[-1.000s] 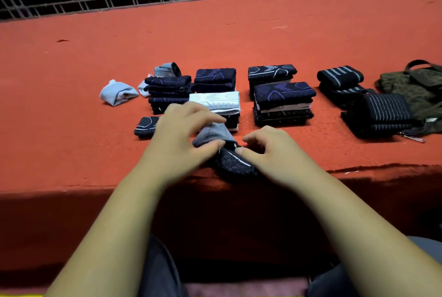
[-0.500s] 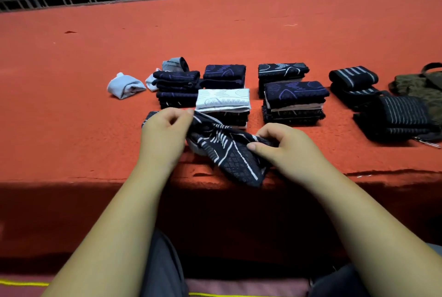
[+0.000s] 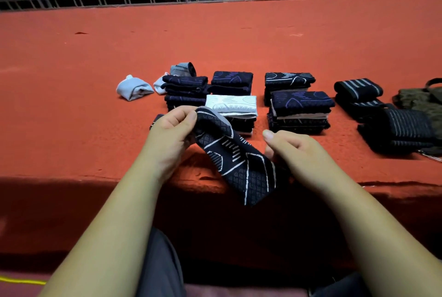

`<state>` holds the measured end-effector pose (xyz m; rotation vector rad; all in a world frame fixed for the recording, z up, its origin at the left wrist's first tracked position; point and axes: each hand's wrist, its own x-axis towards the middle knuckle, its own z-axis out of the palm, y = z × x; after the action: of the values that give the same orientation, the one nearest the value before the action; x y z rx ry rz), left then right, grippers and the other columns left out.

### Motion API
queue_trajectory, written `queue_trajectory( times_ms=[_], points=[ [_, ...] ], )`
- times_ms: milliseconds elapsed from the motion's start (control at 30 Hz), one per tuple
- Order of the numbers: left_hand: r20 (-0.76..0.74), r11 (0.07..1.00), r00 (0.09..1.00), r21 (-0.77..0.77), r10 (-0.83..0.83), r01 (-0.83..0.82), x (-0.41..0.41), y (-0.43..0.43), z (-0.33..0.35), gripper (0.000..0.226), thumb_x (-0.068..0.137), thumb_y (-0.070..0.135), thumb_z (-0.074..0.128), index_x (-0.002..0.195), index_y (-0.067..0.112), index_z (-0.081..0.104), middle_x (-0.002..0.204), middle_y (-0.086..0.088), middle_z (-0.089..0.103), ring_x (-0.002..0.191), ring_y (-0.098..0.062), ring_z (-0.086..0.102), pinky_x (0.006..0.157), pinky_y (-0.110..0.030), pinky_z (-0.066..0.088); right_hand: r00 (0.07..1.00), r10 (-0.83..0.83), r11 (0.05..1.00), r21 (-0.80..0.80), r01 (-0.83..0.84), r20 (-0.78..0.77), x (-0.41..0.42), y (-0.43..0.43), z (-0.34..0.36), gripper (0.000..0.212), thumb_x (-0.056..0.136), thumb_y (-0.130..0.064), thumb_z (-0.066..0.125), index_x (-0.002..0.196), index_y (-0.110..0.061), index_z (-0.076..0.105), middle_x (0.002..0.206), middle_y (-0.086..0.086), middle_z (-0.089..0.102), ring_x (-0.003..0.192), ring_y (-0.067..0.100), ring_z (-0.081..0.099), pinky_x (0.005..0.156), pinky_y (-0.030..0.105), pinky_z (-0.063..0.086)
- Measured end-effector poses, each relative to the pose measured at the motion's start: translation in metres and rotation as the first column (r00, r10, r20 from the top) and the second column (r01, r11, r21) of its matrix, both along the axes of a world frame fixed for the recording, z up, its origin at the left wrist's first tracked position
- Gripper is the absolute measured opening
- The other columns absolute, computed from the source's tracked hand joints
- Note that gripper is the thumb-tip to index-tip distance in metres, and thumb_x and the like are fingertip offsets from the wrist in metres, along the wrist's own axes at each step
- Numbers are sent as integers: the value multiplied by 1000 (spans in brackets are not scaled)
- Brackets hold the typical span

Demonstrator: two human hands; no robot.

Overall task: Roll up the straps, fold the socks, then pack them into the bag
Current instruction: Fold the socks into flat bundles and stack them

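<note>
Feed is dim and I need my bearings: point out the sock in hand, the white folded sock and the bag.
dark patterned sock (image 3: 239,165), head view, on its white-lined middle.
white folded sock (image 3: 230,104), head view, on its top face.
olive bag (image 3: 417,100), head view, on its fabric body.

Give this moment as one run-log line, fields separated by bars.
step: folding | left hand: pinches top end of dark patterned sock | right hand: grips its right edge | olive bag: far right
</note>
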<state>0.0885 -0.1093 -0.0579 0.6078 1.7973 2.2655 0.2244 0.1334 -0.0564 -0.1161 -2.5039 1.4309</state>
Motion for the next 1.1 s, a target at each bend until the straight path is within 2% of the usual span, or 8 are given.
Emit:
queue_trajectory(
  times_ms=[100,233,433,633,800,933,1033,1100],
  points=[
    [-86,995,996,-98,-27,19,-1,-6,1,18,109,9,55,114,15,71,106,-9,73,93,-22,65,83,-35,53,994,-61,998,36,58,88,-10,-4,0,45,99,-58,64,86,-16,69,77,0,70,64,3,55,69,34,44],
    [-192,974,981,-225,-7,-37,0,-14,8,23,102,10,58,118,17,73,109,-8,74,97,-17,66,88,-34,51,979,76,992,83,-93,190,-19,-11,-1,34,92,-62,69,100,-30,75,94,-11,78,88,5,73,89,36,58],
    [-427,853,901,-495,-76,-163,12,-23,20,10,95,27,80,102,21,76,93,-3,69,86,-9,61,81,-30,47,918,273,941,118,-317,286,-23,-24,5,12,94,-39,79,96,-27,78,73,-12,72,63,-2,62,62,18,45],
    [-520,664,775,-726,-360,-178,14,-31,26,30,80,41,91,108,41,80,107,12,70,101,-16,65,85,-25,47,971,206,963,149,-224,123,-22,-26,5,11,93,-35,80,87,-27,75,74,-6,71,63,1,58,62,25,43],
    [-721,692,654,-593,-230,-411,14,-26,27,12,86,32,87,95,39,83,97,13,64,99,-12,62,86,-32,48,984,177,972,163,-169,-31,-16,-27,9,10,93,-33,80,86,-28,74,75,-3,70,70,9,63,70,33,49],
    [-663,794,746,-424,55,-435,11,-23,21,17,89,21,78,74,29,76,84,6,66,78,-12,61,72,-31,46,979,193,979,80,-188,-63,-11,-21,16,19,92,-23,81,79,-18,68,72,-1,68,65,3,56,63,27,45],
    [-366,862,870,-258,330,-435,5,-17,20,25,93,18,74,67,17,71,71,8,66,69,-7,58,70,-27,48,973,231,973,-24,-231,-25,-6,-14,17,25,88,-14,83,71,-15,65,66,3,60,64,9,52,61,29,40],
    [-202,906,930,-236,308,-351,4,-12,20,29,97,21,69,70,13,70,67,8,61,66,-7,52,66,-27,44,955,295,947,-134,-292,4,-3,-10,16,27,89,-9,82,70,-13,64,64,0,58,64,10,51,60,27,39]
  ],
)
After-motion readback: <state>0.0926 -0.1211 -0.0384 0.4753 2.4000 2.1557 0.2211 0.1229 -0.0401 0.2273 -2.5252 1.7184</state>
